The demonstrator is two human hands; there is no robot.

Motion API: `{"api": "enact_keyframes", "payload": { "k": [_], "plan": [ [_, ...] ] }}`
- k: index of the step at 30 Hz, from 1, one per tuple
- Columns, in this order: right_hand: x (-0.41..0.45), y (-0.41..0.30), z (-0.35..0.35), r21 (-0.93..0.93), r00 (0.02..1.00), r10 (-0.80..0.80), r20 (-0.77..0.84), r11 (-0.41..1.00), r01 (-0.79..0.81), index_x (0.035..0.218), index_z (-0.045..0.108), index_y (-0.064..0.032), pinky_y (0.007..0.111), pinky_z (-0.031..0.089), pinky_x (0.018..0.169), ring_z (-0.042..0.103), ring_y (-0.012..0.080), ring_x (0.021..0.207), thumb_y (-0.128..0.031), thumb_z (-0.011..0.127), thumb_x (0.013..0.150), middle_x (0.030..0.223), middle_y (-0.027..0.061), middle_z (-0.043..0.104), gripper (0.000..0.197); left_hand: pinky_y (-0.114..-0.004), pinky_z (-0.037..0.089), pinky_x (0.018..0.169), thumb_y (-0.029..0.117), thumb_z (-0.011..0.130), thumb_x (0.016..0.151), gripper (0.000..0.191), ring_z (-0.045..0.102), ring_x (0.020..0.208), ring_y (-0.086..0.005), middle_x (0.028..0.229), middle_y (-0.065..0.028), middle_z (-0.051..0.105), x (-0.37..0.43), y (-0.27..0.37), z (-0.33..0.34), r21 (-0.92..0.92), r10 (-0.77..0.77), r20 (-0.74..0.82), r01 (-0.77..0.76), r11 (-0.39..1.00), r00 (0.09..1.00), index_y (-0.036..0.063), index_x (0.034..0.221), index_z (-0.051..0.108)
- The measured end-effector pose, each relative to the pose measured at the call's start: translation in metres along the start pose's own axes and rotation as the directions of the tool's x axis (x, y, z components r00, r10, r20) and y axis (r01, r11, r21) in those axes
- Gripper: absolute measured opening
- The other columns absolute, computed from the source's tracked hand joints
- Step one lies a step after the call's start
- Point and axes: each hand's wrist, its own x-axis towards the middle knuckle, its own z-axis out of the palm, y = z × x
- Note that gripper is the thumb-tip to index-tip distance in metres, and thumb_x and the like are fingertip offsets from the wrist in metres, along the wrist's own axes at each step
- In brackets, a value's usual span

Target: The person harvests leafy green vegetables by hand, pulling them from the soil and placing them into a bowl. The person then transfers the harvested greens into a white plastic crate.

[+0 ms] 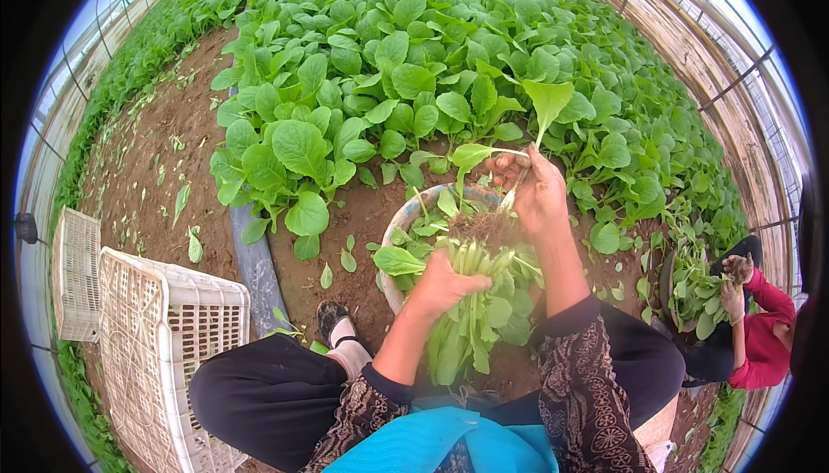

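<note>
My left hand (447, 286) grips a thick bunch of leafy greens (466, 334), its pale stems gathered in the fist and the leaves hanging down towards my lap. The tangled brown roots (480, 227) of the bunch point up and away from me. Just beyond and to the right, my right hand (543, 194) pinches a loose leafy plant (549, 101) by its thin stems, one broad leaf standing upright and another reaching left. Beneath both hands a round basin (390, 230) with a worn rim holds more cut greens; the bunch and my hands hide part of it.
A dense bed of greens (414, 39) fills the ground ahead. At left stand a white plastic crate (133, 343) and another crate (79, 275), beside a grey flat hose (256, 266). Scattered leaves lie on the soil (149, 175). A co-worker (767, 324) handles greens at right.
</note>
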Motion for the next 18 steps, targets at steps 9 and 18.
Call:
{"api": "enact_keyframes", "payload": {
  "k": [9, 18],
  "plan": [
    [0.015, -0.012, -0.071, -0.961, 0.984, 0.093, -0.151, -0.246, -0.125, 0.093, 0.054, 0.0005, 0.042, 0.043, 0.075, 0.059, 0.0311, 0.081, -0.04, 0.045, 0.088, 0.086, 0.015, 0.061, 0.042, -0.031, 0.046, 0.075, 0.005, 0.066, 0.064, 0.043, 0.057, 0.082, -0.0178, 0.089, -0.009, 0.062, 0.006, -0.021, 0.007, 0.277, 0.016, -0.116, 0.017, 0.961, 0.993, -0.003, 0.103, 0.053],
    [-0.025, 0.001, -0.044, -0.69, 0.987, 0.16, -0.007, 0.713, -0.121, 0.093, 0.063, 0.0014, 0.023, 0.041, 0.057, 0.057, 0.0094, 0.068, -0.017, 0.064, 0.079, 0.081, 0.0044, 0.063, 0.024, -0.039, 0.036, 0.078, 0.014, 0.068, 0.062, 0.069, 0.05, 0.082, -0.0335, 0.096, -0.0172, 0.06, 0.0, -0.032, 0.021, 0.873, 0.29, -0.141, -0.02, 0.488, 0.947, 0.0059, 0.124, 0.038]
  ]
}}
